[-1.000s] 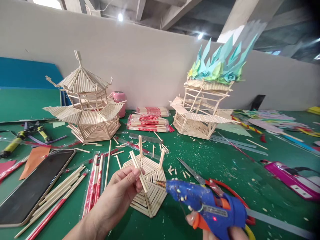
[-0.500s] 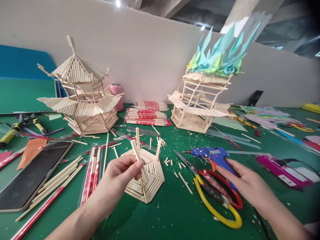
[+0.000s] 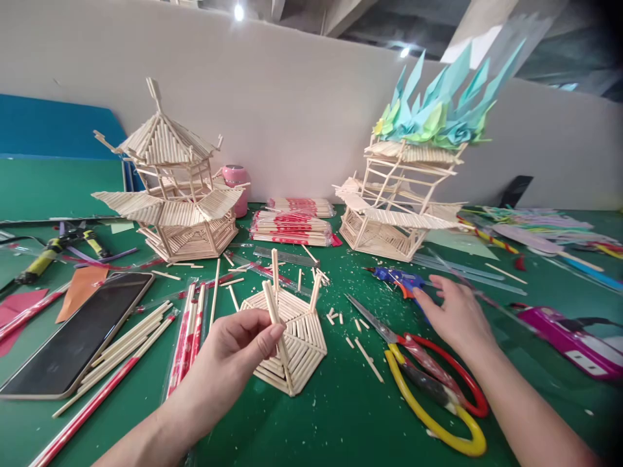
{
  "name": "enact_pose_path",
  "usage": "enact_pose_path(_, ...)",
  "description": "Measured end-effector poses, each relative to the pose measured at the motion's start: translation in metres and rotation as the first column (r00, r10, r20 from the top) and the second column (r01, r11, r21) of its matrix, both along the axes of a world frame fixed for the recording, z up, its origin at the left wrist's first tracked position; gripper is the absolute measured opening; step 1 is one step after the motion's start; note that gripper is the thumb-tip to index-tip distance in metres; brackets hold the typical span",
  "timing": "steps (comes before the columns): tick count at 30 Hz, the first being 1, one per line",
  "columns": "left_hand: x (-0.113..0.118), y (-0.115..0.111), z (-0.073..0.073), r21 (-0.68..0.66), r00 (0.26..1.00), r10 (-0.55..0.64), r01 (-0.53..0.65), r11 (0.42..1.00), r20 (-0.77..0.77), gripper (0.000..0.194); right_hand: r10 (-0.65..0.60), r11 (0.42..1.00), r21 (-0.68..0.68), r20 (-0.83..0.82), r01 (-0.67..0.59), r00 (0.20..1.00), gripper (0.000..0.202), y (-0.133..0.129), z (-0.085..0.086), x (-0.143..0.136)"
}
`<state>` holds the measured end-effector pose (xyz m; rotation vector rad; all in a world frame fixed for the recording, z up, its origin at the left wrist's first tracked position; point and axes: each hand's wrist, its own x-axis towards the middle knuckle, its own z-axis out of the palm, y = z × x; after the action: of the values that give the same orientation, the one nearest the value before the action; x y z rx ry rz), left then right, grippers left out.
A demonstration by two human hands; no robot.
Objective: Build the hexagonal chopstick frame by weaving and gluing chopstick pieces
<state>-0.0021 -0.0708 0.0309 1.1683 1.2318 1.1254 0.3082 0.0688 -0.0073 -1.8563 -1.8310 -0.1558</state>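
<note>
Between thumb and fingers, my left hand (image 3: 246, 344) pinches a short wooden stick piece (image 3: 271, 303), held upright over a hexagonal stick base (image 3: 302, 344). Two short posts stand on the base's far side. My right hand (image 3: 452, 311) has its fingers apart beside a blue glue gun (image 3: 396, 277) lying on the green table; part of the gun's handle is hidden behind the fingers, and no firm grip shows. Scissors (image 3: 428, 370) with red and yellow handles lie just left of my right forearm.
Two stick pavilions (image 3: 182, 211) (image 3: 384, 224) stand at the back, the right one topped with blue-green paper. Wrapped sticks (image 3: 292, 227) lie between them. A phone (image 3: 82, 337) and loose sticks lie left; a magenta device (image 3: 567, 337) sits right.
My right hand has moved forward and its fingers have spread from the glue gun, which now lies farther back. My left hand still holds the stick piece. The view has shifted slightly.
</note>
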Motion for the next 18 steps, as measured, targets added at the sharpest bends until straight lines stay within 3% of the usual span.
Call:
enact_pose_path(2, 0.002, -0.002, -0.002, -0.003, 0.997, -0.043, 0.043, 0.999, -0.065, 0.026, 0.051, 0.999, 0.018, -0.064, -0.049, 0.997, 0.036, -0.015, 0.006, -0.018)
enact_pose_path(4, 0.005, -0.004, -0.005, 0.002, 0.986, -0.078, 0.079, 0.997, -0.149, 0.026, 0.237, 0.968, -0.013, -0.276, -0.25, 0.931, 0.028, -0.038, 0.014, -0.043)
enact_pose_path(6, 0.008, -0.008, -0.009, 0.035, 0.964, -0.097, 0.109, 0.993, -0.246, 0.026, 0.401, 0.879, -0.08, -0.407, -0.47, 0.82, 0.023, -0.061, 0.022, -0.07)
enact_pose_path(10, 0.01, -0.013, -0.015, 0.11, 0.912, -0.113, 0.169, 0.98, -0.394, 0.024, 0.579, 0.685, -0.073, -0.551, -0.725, 0.602, 0.014, -0.09, 0.03, -0.113)
enact_pose_path(13, 0.01, -0.014, -0.018, 0.138, 0.899, -0.107, 0.182, 0.974, -0.425, 0.023, 0.623, 0.576, -0.019, -0.637, -0.817, 0.454, 0.014, -0.096, 0.029, -0.129)
enact_pose_path(18, 0.01, -0.01, -0.02, 0.138, 0.901, -0.135, 0.208, 0.968, -0.413, 0.021, 0.63, 0.491, 0.051, -0.711, -0.87, 0.314, 0.014, -0.098, 0.021, -0.137)
